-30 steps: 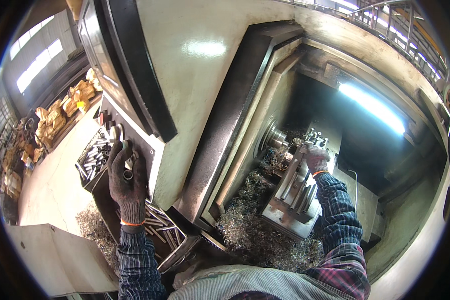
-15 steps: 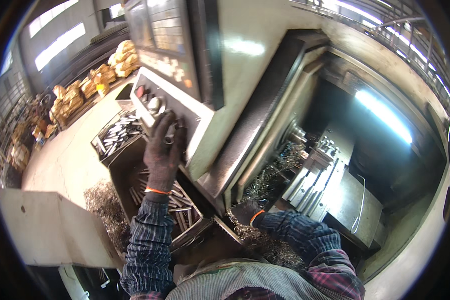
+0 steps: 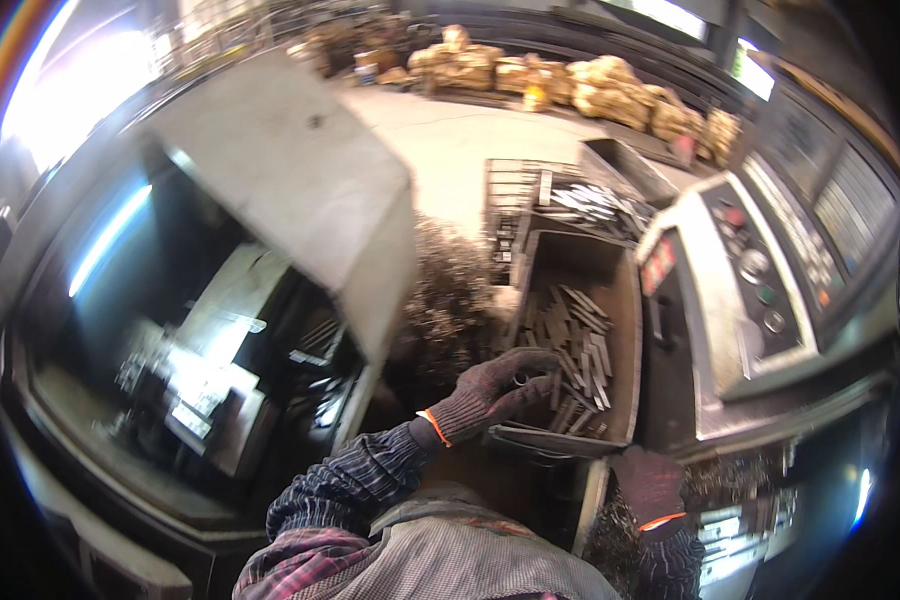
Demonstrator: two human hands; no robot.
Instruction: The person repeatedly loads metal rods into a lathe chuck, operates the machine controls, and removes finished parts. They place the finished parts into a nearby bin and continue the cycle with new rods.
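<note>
My left hand [image 3: 495,392], in a dark knitted glove with an orange cuff edge, is over the near left corner of a metal bin [image 3: 632,350]. Its fingers curl round a small round metal piece [image 3: 520,379], of which only a rimmed end shows. Inside the bin lie several short metal bars [image 3: 575,345] in a loose heap. My right hand [image 3: 652,485], gloved alike, is low beside the bin's near right corner, next to metal shavings [image 3: 725,478]. Its fingers bend out of sight, so its grip is hidden.
A control panel [image 3: 755,270] with knobs and buttons stands right of the bin. At left is another machine [image 3: 300,190] with a lit interior. Shavings [image 3: 440,290] pile on the floor between. Beyond are a crate of metal pieces [image 3: 585,200] and yellow sacks [image 3: 610,88].
My view has swung left, away from the right machine's lit interior. My left hand has left the control panel and is now by the bin. My right hand stays low near the shavings.
</note>
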